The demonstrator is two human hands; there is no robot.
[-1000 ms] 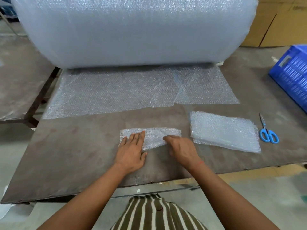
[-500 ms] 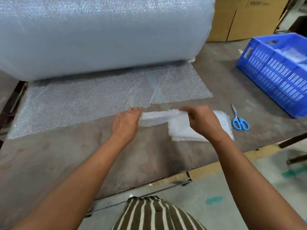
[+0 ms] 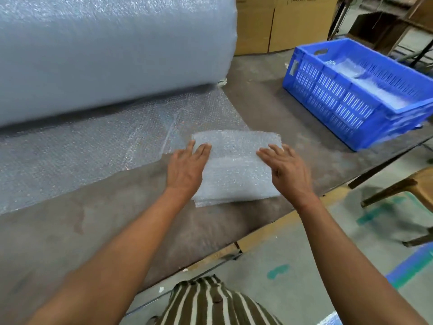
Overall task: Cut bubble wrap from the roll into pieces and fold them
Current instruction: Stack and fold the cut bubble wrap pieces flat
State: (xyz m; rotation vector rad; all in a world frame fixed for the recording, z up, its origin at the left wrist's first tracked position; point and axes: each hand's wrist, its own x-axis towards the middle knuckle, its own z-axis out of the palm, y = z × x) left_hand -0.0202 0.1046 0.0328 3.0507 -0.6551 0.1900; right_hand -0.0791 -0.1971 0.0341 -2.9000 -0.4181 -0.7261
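bubble-wrap stack (image 3: pixel 236 170), long axis near-to-far

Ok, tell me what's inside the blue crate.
The blue crate holds pale bubble-wrap pieces along its far side. Its near wall hides the bottom, so the count is unclear.

We see even, soft daylight with no harsh glare; the bubble wrap roll (image 3: pixel 105 55) casts a dark band of shadow along its base; motion blur smears the blue crate (image 3: pixel 339 99) and both hands; straight lines bow toward the edges from the wide lens.
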